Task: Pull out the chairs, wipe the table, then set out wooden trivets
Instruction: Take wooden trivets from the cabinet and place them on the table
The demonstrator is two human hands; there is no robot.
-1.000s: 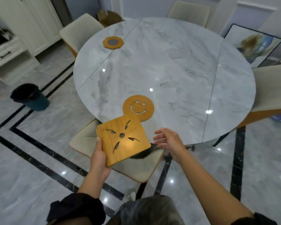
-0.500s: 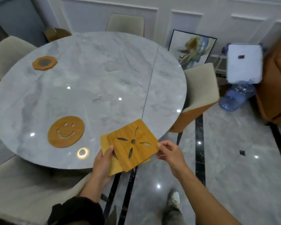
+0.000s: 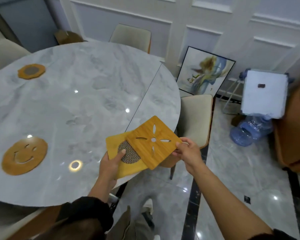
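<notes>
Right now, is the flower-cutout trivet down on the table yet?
No, the right hand pinches the flower-cutout trivet by its corner, holding it over the mesh-centre trivet that the left hand grips.

White panelled wall [image 3: 206, 23]; glossy grey marble floor [image 3: 232, 170]; framed painting [image 3: 204, 73] leaning.

A framed abstract painting [image 3: 205, 71] leans against the white panelled wall [image 3: 197, 19], its lower edge on the grey marble floor [image 3: 232, 179], which carries black inlay stripes [image 3: 194, 196]. Right of it, a white box [image 3: 264, 93] sits above a blue water jug [image 3: 249, 131] lying on its side. A thin white wire stand [image 3: 230, 96] stands just left of the box; brown upholstered furniture [image 3: 294, 135] occupies the right edge.
</notes>
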